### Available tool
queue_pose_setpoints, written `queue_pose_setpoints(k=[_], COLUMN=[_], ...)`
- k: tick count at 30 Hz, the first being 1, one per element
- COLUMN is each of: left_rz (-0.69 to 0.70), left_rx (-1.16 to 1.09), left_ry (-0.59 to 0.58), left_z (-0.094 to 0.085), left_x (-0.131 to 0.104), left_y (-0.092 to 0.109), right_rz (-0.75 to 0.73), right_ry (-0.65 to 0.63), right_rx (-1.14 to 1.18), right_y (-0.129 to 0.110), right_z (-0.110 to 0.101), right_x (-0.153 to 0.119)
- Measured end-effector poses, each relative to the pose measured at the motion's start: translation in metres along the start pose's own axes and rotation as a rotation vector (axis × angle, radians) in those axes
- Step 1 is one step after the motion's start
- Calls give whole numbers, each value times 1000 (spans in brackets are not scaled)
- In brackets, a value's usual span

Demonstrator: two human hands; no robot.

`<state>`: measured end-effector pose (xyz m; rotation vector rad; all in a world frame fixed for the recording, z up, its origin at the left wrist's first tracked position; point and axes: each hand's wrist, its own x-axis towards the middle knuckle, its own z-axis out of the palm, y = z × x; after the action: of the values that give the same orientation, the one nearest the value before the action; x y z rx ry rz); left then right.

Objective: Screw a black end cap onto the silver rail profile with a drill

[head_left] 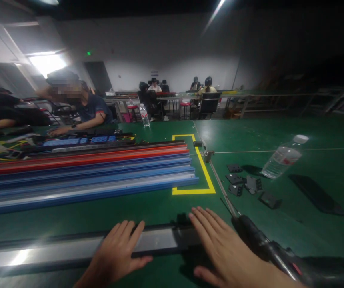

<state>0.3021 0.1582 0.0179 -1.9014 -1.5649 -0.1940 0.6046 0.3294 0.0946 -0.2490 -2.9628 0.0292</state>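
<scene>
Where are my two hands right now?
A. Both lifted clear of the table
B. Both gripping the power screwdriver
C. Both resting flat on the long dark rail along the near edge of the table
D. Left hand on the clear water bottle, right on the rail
C: the left hand and the right hand both lie open, palms down, on the long dark rail; the power screwdriver and the water bottle lie untouched.

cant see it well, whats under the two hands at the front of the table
Both the left hand and right hand lie flat on a long grey metal rail on the green table. The stretch beneath the palms is covered.
</scene>
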Motion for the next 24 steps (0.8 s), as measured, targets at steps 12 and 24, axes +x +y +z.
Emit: queue_pose_setpoints(k=[12, 24], left_rz=[-29, -31], left_rx=[-51, -96], left_ry=[-44, 7], left_z=[-1, 25], left_x=[-21, -39], left_y=[-21, -43], right_rz=[-57, -119], right_ry=[-92, -16], right_rx=[88, 278], right_y=[-14, 12], right_z=[60, 23], right_x=[62, 62])
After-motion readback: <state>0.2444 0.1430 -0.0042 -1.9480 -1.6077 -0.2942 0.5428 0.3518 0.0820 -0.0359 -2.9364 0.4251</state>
